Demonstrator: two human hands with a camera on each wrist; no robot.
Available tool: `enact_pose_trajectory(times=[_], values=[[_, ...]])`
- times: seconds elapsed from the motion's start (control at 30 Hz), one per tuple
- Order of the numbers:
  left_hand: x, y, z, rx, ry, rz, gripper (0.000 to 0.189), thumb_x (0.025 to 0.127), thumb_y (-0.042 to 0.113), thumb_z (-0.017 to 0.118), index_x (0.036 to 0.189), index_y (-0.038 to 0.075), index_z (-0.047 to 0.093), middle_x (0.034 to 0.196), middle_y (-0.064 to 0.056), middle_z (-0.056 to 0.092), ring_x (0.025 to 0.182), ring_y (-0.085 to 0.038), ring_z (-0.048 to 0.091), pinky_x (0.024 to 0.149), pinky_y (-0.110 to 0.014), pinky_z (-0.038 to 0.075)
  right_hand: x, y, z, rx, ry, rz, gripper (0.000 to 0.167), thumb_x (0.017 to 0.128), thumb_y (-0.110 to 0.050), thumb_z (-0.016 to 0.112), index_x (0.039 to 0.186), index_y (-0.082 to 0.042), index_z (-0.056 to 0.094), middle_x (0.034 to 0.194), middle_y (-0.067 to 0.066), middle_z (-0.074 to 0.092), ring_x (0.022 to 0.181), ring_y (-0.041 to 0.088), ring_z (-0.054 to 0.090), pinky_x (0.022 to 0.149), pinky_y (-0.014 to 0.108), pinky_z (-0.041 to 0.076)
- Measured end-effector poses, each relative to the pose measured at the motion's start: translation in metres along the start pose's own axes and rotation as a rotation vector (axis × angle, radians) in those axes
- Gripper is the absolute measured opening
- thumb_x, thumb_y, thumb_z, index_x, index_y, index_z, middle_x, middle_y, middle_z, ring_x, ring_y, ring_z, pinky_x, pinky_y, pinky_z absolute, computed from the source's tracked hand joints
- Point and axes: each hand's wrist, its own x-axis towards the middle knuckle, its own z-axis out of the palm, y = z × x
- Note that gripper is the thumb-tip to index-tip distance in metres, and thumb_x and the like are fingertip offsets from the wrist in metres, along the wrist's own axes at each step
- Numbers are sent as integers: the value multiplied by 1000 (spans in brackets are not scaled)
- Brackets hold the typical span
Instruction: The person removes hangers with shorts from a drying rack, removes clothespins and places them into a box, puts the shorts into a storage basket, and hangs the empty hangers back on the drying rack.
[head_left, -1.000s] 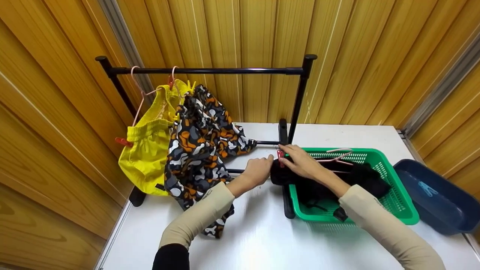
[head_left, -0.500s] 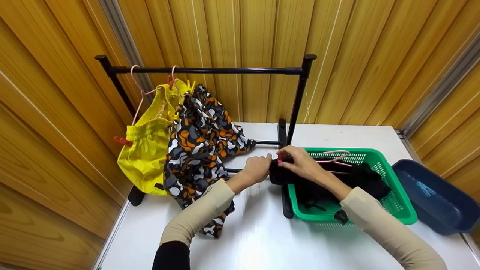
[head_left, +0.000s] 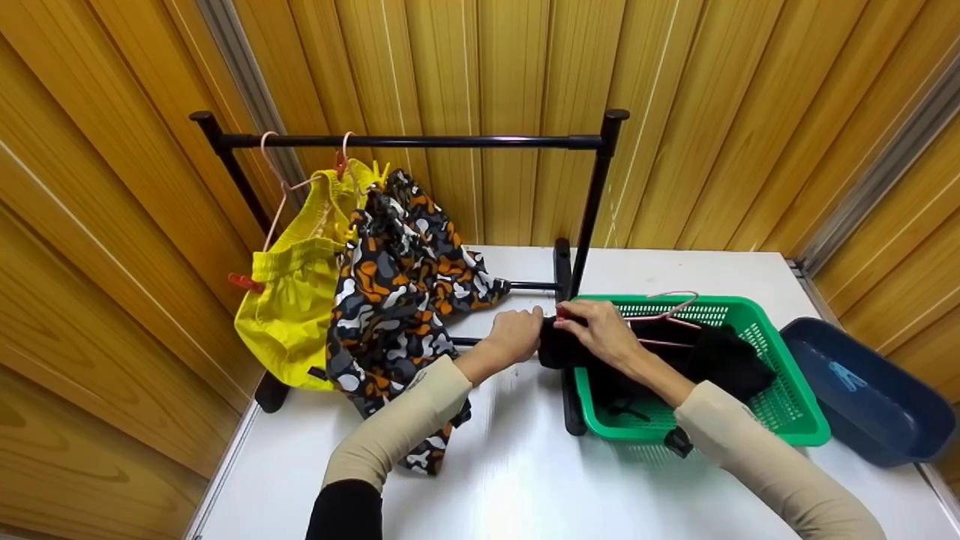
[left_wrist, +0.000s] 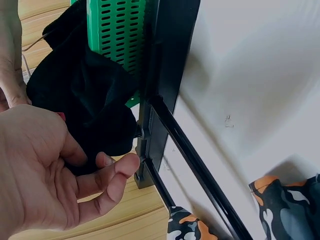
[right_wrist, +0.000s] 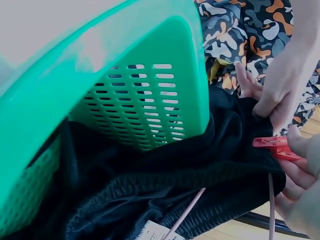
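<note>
A black garment (head_left: 562, 349) with a gathered waistband and a white label (right_wrist: 152, 231) drapes over the near-left side of a green basket (head_left: 821, 427). My left hand (head_left: 514, 337) holds its left edge between thumb and fingers. In the right wrist view my right hand (right_wrist: 305, 170) pinches a red clothespin (right_wrist: 275, 145) right at the waistband's corner. A pink hanger (head_left: 675, 304) lies along the garment, its hook over the basket and one end (right_wrist: 271, 207) running out beside my right fingers.
Yellow shorts (head_left: 292, 300) and camouflage-patterned trousers (head_left: 397, 300) hang on a black rack (head_left: 480, 141) at left. A dark blue tray (head_left: 885, 420) with a light-blue clip-like shape (head_left: 847, 376) stands right of the basket. Wood-patterned walls surround the white table (head_left: 487, 480).
My right hand has tilted over the red clothespin, so less of it shows between the fingers. The hanger's hook has shifted slightly left. My left hand keeps its hold in nearly the same place.
</note>
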Motion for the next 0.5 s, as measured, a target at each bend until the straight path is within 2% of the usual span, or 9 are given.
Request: enact_pose_trajectory(times=[0.13,0.23,0.37,0.5], values=[[1,2,-2,13,-8,7,24,90,26,67,107,10,62,93,-8,77,82,-26,75,64,-38,60,2,0,-2,-54,14,19,10,86,-12,79,93,-5,78,85,7,78,79,25,76,72,45,58],[2,3,-2,21,1,15,23,90,27,67,106,10,62,92,-7,76,81,-25,75,63,-37,60,4,-2,-6,-55,5,49,5,87,-12,78,89,-7,78,79,4,76,74,22,74,70,45,58],[2,3,1,20,-2,15,24,91,28,67,106,10,61,92,-7,76,81,-26,75,63,-37,60,5,-7,-11,-36,42,75,5,86,-9,78,91,-7,79,81,4,78,77,19,76,71,43,59],[2,1,2,17,-1,6,25,90,28,69,104,10,61,92,-8,76,81,-26,75,63,-38,60,13,-17,-25,-19,108,67,10,87,-7,77,96,-3,79,87,8,80,80,23,77,73,44,60]])
